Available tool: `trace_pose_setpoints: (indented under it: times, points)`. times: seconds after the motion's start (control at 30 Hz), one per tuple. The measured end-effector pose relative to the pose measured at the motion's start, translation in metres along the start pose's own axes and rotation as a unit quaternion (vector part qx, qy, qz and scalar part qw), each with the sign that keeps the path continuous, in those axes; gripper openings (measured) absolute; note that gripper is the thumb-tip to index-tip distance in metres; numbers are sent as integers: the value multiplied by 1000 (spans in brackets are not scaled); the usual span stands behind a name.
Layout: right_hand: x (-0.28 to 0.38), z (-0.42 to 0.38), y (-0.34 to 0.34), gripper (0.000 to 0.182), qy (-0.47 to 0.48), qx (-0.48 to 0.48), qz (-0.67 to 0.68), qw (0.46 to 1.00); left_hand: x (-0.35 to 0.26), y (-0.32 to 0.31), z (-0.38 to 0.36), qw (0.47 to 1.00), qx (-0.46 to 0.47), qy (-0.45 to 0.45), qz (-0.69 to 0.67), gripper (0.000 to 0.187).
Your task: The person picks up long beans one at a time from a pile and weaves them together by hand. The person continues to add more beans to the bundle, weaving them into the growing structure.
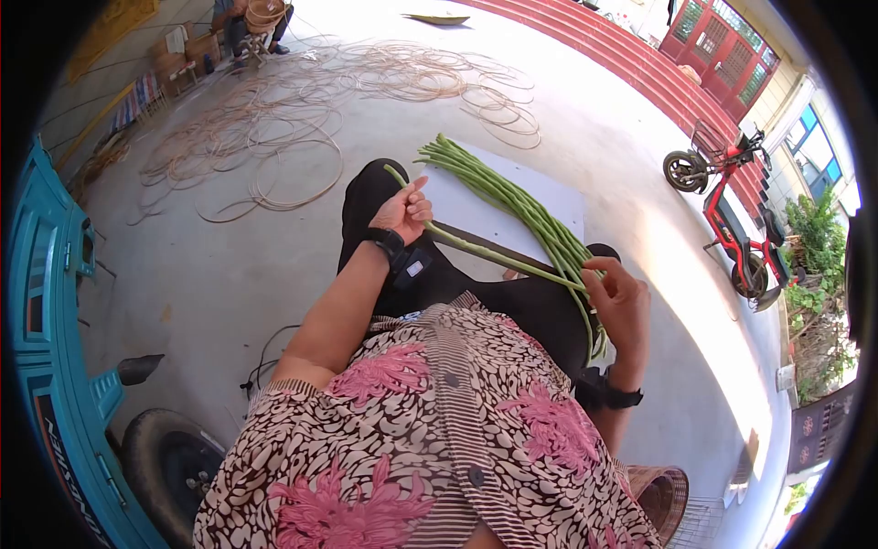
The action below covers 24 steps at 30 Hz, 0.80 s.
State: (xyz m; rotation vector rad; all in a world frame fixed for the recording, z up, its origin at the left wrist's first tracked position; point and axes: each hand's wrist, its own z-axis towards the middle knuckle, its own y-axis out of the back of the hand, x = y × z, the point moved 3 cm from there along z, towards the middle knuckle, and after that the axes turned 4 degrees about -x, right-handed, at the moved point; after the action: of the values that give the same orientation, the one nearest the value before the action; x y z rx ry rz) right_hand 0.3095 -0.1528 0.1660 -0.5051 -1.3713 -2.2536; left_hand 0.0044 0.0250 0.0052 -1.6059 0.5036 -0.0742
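Note:
A bundle of long green beans (512, 197) lies slantwise across a pale board (444, 197) in front of my knees. My left hand (402, 215) is closed round one single long bean (485, 252), whose tip sticks up past the thumb. That bean stretches over my lap toward my right hand (619, 297), which pinches it near its other end. Right beside those fingers are the lower ends of the bundle, hanging past the board's edge. Exactly where the right fingertips meet the bean is partly hidden.
Loose coils of thin cane (302, 119) spread over the concrete floor. A person (256, 23) sits at the back left with a basket. To my left is a blue vehicle (55, 302); a red electric bike (732, 220) stands right, near red steps (585, 46). A wicker basket (672, 494) is behind my right side.

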Motion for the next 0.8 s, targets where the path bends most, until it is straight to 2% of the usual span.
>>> trace_pose_setpoints:
  times: [0.07, 0.17, 0.27, 0.3, 0.4, 0.47, 0.53, 0.6, 0.8]
  points:
    - [0, -6, 17, 14, -13, -34, 19, 999, -2, 3, 1, 1000, 2, 2, 10, 19]
    - [9, -19, 51, 14, -11, -103, -29, 994, -2, 2, -1, 1000, -19, 8, 16, 19]
    - [16, -23, 67, 16, -60, -88, -104, 989, -1, -3, -3, 998, -38, -5, 47, 19]
    - [11, -22, 62, 18, -43, -57, -126, 989, -1, -3, -4, 997, -42, -12, 62, 19]
    - [-12, 2, 24, 23, 16, 48, -154, 987, 2, -2, -3, 996, -19, 1, 84, 21]
    - [-12, 28, -17, 22, 98, 26, -117, 988, 4, 0, -2, 996, -21, 8, 89, 22]
    - [-10, 54, -59, 21, 122, 42, -161, 979, 5, 4, -1, 995, -17, 25, 94, 23]
    - [-15, 76, -99, 19, 160, 17, -157, 974, 6, 3, -3, 994, -24, 23, 102, 23]
    - [-37, 109, -160, 17, 149, -3, -173, 974, 7, 1, -4, 992, -15, 42, 116, 25]
